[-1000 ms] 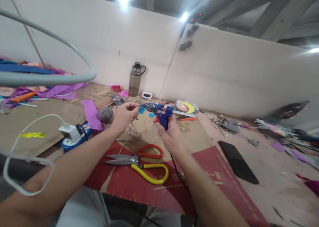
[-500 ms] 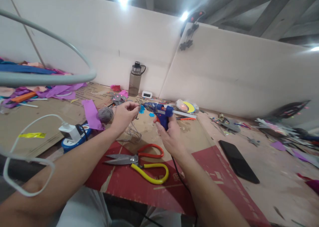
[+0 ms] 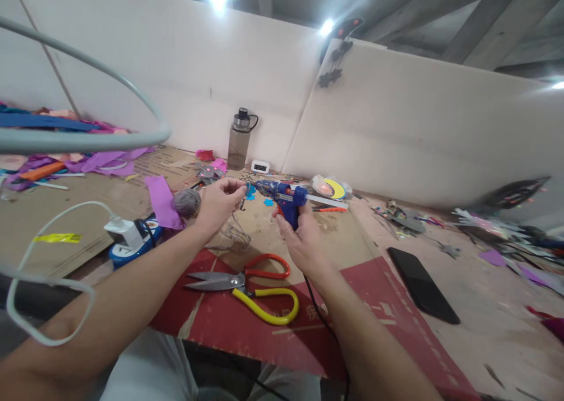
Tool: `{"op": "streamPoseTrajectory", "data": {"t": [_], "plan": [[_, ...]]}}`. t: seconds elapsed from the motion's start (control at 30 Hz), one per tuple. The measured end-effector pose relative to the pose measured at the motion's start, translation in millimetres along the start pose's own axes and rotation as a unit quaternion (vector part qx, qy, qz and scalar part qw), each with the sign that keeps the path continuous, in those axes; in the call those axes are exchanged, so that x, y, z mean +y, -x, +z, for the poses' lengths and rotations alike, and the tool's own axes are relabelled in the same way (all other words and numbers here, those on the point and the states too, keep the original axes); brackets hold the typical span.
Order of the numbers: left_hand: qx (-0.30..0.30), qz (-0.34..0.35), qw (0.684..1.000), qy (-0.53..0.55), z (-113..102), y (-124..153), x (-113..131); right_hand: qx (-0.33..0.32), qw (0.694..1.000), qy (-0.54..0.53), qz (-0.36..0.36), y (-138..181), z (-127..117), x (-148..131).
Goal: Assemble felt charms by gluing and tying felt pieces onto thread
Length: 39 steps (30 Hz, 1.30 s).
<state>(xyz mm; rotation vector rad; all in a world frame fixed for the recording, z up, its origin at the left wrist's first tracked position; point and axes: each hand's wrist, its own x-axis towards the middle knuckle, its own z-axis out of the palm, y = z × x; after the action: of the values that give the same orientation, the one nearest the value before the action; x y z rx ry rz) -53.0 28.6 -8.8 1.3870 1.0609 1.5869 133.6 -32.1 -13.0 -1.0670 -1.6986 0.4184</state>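
Note:
My right hand (image 3: 302, 231) is wrapped around the handle of a blue glue gun (image 3: 288, 196), with a white glue stick (image 3: 328, 202) sticking out of its back. The gun's nozzle points left, close to the fingertips of my left hand (image 3: 222, 201). Those fingers are pinched together at the edge of a small blue flower cutout (image 3: 251, 192); the grip itself is partly hidden. Another blue flower cutout (image 3: 268, 202) lies on the cardboard beneath the gun. Large scissors (image 3: 240, 282) with one red and one yellow handle lie nearer to me, between my forearms.
A grey yarn ball (image 3: 187, 201) and purple strip (image 3: 162, 201) lie left, near a blue power strip (image 3: 132, 249) with a white charger. A bottle (image 3: 238, 140) and small digital clock (image 3: 260, 167) stand at the back. A black phone (image 3: 423, 285) lies right. The gun's cord (image 3: 318, 310) runs toward my lap.

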Motion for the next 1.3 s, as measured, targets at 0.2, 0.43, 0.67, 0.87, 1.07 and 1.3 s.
{"op": "streamPoseTrajectory", "data": {"t": [0.2, 0.43, 0.67, 0.87, 1.07, 1.3], "plan": [[-0.009, 0.001, 1.0, 0.011, 1.4, -0.1, -0.8, -0.004, 1.0, 0.0, -0.003, 0.2, -0.5, -0.9], [0.0, -0.002, 1.0, 0.013, 0.9, -0.5, -0.5, 0.008, 1.0, 0.013, -0.016, -0.5, 0.1, -0.1], [-0.007, 0.003, 1.0, 0.006, 1.2, 1.2, 2.0, 0.009, 1.0, 0.011, -0.011, 0.4, 0.1, -1.5], [0.006, -0.004, 1.0, 0.008, 0.4, -1.4, -0.7, 0.0, 1.0, 0.006, -0.009, 0.1, 0.5, 0.2], [-0.004, -0.004, 1.0, 0.018, 1.1, -1.0, -1.2, 0.0, 1.0, -0.01, -0.004, 0.6, 1.0, 0.8], [0.017, -0.005, 1.0, 0.012, 0.1, -1.8, -0.6, 0.0, 1.0, 0.008, -0.006, -0.5, 0.3, 1.6]]}}
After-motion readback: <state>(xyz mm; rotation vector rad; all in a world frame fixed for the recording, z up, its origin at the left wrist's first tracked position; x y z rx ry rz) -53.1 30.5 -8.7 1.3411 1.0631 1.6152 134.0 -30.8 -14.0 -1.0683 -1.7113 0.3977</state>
